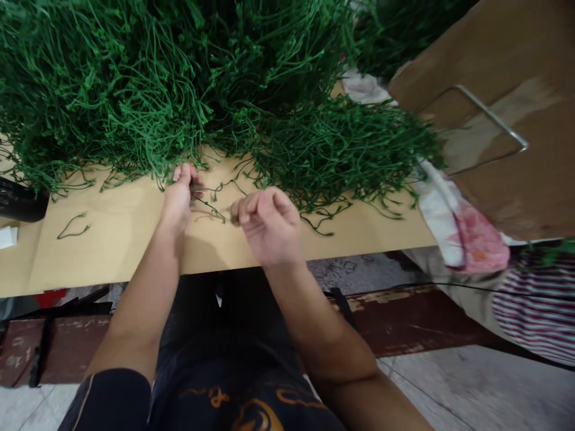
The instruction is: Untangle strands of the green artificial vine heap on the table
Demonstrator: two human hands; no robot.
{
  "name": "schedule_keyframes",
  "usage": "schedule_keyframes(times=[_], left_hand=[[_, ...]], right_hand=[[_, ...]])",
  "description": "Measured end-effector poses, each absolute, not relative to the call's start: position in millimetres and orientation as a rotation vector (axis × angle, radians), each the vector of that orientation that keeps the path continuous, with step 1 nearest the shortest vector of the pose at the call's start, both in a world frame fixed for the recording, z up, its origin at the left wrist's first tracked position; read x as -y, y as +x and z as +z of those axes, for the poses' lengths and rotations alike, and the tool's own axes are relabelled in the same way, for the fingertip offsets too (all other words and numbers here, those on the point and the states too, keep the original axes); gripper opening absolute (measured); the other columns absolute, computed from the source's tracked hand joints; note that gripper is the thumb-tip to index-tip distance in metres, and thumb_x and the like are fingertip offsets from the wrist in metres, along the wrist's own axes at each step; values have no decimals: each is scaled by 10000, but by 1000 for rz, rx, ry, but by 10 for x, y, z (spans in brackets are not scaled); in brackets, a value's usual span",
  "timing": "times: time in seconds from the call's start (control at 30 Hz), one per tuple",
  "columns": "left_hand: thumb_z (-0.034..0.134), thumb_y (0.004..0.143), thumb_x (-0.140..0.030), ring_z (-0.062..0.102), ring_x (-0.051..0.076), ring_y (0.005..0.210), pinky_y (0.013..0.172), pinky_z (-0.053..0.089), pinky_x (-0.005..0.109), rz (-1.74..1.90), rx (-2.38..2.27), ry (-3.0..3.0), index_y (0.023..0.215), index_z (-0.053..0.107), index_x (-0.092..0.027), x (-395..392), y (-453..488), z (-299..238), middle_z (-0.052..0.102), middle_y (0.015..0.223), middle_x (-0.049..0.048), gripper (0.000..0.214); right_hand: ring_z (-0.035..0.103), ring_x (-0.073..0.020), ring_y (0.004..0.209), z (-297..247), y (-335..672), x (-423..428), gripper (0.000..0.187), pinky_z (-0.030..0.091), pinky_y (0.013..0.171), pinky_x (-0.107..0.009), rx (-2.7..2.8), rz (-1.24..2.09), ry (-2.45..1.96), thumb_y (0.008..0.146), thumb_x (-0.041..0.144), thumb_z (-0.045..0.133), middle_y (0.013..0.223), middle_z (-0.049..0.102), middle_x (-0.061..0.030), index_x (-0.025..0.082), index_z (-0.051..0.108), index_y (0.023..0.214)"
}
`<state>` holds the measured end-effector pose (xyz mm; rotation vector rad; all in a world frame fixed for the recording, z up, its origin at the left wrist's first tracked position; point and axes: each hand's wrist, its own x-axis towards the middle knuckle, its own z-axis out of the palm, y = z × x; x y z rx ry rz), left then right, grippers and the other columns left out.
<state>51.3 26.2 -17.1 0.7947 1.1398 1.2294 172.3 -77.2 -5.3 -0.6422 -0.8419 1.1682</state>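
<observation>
My left hand (180, 190) is closed at the front edge of a large heap of thin green stems (153, 96), which look like plastic. From its fingers a dark green forked stem (209, 206) sticks out to the right, just over the tan tabletop (112, 239). To the right, my right hand (272, 224) is raised with its fingers curled in a pinch, slightly blurred. Something small and dark seems to be at its fingertips, too blurred to name. Behind that hand lies a lower, darker pile of the same stems (345, 149).
A loose stem (74, 227) lies at the left, near a black cylindrical object (22, 200). At the right stand a brown cardboard panel (503, 120) with a bent metal wire (494, 117) and a pink floral cloth (480, 242). A reddish-brown bench (404, 323) is below the table.
</observation>
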Motion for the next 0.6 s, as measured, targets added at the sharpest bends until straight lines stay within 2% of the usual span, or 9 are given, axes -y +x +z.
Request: schedule_keyframes(times=[0.13, 0.33, 0.53, 0.6], left_hand=[[522, 873, -340, 448, 19, 403, 398, 315, 129, 990, -1033, 933, 690, 494, -159, -168, 543, -167, 513, 518, -51, 259], [544, 860, -302, 361, 10, 385, 405, 258, 134, 874, -829, 1018, 757, 584, -132, -81, 535, -158, 453, 474, -61, 203], [619, 805, -339, 209, 2, 379, 406, 171, 129, 756, -627, 1023, 871, 608, -144, -44, 523, -120, 274, 465, -103, 207], [614, 808, -353, 164, 1, 376, 403, 148, 126, 772, -634, 1026, 838, 596, -144, -46, 529, -125, 206, 468, -111, 212]], right_hand=[[573, -63, 639, -85, 1845, 582, 282, 495, 585, -175, 528, 1214, -722, 813, 401, 626, 571, 507, 53, 205, 497, 656], [561, -46, 603, -134, 1892, 517, 278, 512, 610, -164, 434, 1267, -748, 841, 395, 582, 579, 515, 62, 204, 473, 671], [587, -49, 665, -276, 1847, 415, 280, 531, 728, -200, 449, 1192, -781, 820, 443, 587, 663, 568, 53, 207, 494, 700], [598, -67, 713, -347, 1790, 404, 274, 532, 745, -231, 516, 1208, -800, 792, 454, 612, 719, 598, 36, 208, 517, 722]])
